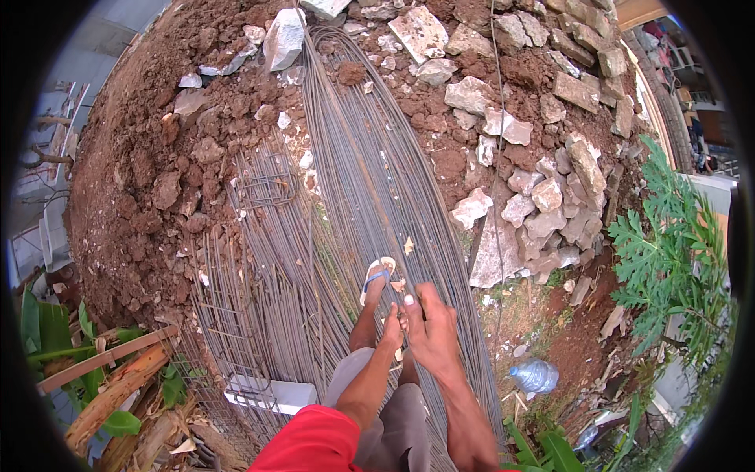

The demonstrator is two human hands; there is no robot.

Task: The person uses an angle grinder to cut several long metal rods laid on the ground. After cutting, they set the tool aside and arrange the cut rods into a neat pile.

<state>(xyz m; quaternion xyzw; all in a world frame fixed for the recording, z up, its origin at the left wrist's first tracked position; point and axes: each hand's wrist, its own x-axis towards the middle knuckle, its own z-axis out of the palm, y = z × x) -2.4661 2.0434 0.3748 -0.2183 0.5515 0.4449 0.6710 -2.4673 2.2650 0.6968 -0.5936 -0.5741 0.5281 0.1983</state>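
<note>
My left hand [391,329] and my right hand [431,324] are close together in front of my legs, above a long bundle of steel rebar [377,149]. Curled fingers on the right hand have the thumb lying on top, its nail showing. The left fingers are pressed together beside it, partly covered. Whatever may be between the fingers is too small or hidden to make out. Below the hands, a foot in a white flip-flop [370,285] with a blue strap rests on the bars. Shorter rods and bent steel cages [228,307] lie to the left.
Reddish soil and clods [134,173] rise at the left. Broken stones [543,197] are heaped at the right, near a leafy plant [664,244]. A clear plastic bottle [535,376] lies right of the bars. A white block [271,393] and wooden pieces [118,397] sit at lower left.
</note>
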